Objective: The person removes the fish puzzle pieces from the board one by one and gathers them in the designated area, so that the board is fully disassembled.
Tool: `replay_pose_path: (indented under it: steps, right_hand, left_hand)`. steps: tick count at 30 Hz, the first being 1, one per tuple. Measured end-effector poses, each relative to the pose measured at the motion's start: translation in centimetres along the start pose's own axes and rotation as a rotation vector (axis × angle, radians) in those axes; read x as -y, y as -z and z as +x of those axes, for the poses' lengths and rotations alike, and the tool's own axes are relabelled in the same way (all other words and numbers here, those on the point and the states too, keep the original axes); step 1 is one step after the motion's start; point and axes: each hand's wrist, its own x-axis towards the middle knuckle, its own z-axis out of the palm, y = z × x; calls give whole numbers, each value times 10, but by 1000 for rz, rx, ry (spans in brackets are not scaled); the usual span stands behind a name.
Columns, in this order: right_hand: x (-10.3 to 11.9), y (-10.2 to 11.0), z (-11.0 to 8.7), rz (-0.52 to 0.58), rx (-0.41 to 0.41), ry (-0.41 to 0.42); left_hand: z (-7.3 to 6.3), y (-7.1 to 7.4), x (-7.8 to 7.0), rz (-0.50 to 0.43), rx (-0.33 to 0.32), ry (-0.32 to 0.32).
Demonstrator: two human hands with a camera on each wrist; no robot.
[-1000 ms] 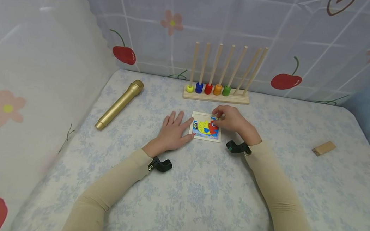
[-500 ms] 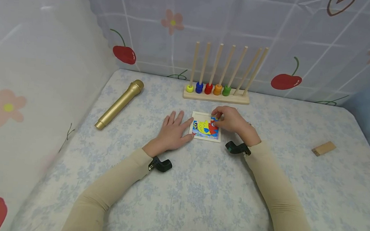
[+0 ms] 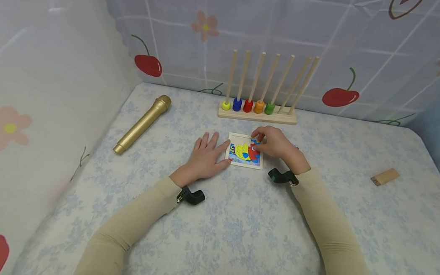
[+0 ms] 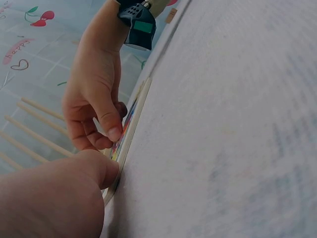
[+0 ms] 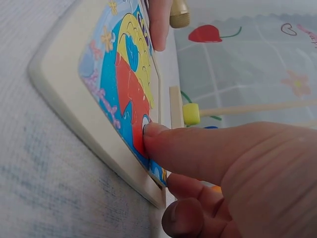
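A small fish jigsaw puzzle (image 3: 244, 153) lies in a pale tray frame (image 3: 244, 166) on the table; bare board shows along its far part. My left hand (image 3: 205, 156) lies flat with spread fingers, thumb and index finger touching the frame's left side. At the puzzle's right part, my right hand (image 3: 276, 143) pinches a red and blue puzzle piece (image 5: 140, 130) near the fish's eye. The thumb (image 5: 168, 146) presses on its face, the curled fingers are at its far edge. That corner sits slightly proud of the frame. The fingers' contact is partly hidden.
Behind the puzzle stands a wooden peg rack (image 3: 257, 118) with tall rods and several coloured beads. A gold microphone (image 3: 142, 124) lies at the left, a small wooden block (image 3: 385, 177) at the right. Something small and pinkish (image 3: 296, 147) peeks out behind the right wrist.
Both hands and the puzzle stay almost where they were. The right wrist has shifted very slightly, and a small pinkish thing now shows beyond it.
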Motion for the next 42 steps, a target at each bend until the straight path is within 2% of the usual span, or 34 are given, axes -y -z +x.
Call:
replay_pose_path:
  steps: [9, 16, 27, 42]
  right_hand:
    - [2, 2, 0, -23, 8, -8]
    - [2, 2, -2, -39, -18, 15]
    - [3, 2, -6, 24, -14, 0]
    - [-1, 4, -6, 49, -18, 30]
  left_hand:
    - [0, -1, 0, 6, -6, -8]
    - [1, -3, 1, 13, -13, -11]
    - [0, -3, 1, 14, -16, -12]
    - [0, -2, 0, 2, -16, -11]
